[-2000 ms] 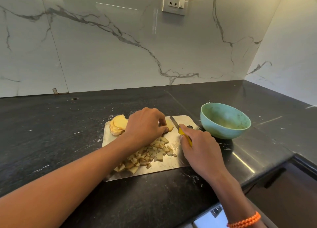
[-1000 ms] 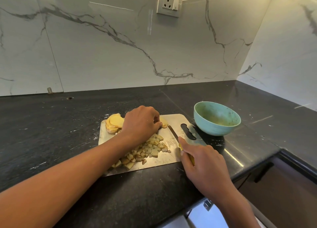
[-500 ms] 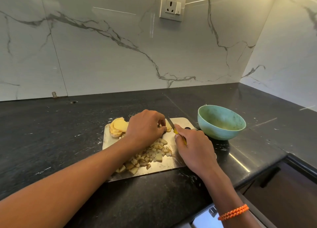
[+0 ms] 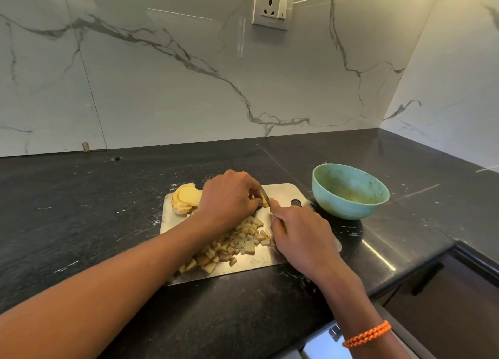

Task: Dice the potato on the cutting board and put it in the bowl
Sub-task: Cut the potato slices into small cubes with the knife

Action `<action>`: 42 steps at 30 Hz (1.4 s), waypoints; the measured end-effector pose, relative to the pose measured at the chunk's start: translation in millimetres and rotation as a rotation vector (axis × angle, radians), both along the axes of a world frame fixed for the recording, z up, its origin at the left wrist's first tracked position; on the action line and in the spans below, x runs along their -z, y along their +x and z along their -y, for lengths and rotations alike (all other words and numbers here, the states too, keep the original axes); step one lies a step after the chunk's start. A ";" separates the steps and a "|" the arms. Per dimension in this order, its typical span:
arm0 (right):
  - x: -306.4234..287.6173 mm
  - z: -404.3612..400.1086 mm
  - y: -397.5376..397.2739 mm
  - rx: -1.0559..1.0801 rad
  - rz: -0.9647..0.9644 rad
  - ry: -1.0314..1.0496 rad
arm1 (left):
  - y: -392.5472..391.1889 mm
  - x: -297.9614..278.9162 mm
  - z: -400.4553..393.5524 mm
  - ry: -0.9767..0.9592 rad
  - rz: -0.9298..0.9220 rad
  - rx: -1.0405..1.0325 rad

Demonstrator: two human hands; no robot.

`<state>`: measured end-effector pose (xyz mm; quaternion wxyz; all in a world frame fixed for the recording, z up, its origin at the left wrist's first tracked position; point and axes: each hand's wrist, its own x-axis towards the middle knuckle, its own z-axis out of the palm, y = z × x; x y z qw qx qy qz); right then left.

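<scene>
Cutting board [image 4: 280,189] at frame centre on counter [image 4: 81,210]; slices [image 4: 186,198] upper left on it, dice [image 4: 232,246] lower centre, bowl [image 4: 349,195] just right.

Brushed metal cutting board [image 4: 280,192], glossy stone counter [image 4: 81,210]

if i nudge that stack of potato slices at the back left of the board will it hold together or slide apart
The stack of slices would likely slide apart: the cut faces look wet and already sit offset. Each slice looks stiff, so it should shift flat, not bend. The smooth metal cutting board probably gives little grip, so the stack may skate.
</scene>
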<state>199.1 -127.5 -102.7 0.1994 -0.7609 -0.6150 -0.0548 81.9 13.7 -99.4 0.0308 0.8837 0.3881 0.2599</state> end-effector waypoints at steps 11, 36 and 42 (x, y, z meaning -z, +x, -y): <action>7.8 50.3 4.3 -0.055 -0.036 0.038 | 1.3 0.7 0.9 0.002 0.011 0.009; 0.0 -0.3 0.3 -0.043 -0.034 0.055 | -3.6 2.8 -6.4 0.030 0.053 -0.032; -1.6 -2.3 2.4 -0.067 -0.047 -0.014 | -1.9 1.8 -6.4 0.095 0.014 -0.048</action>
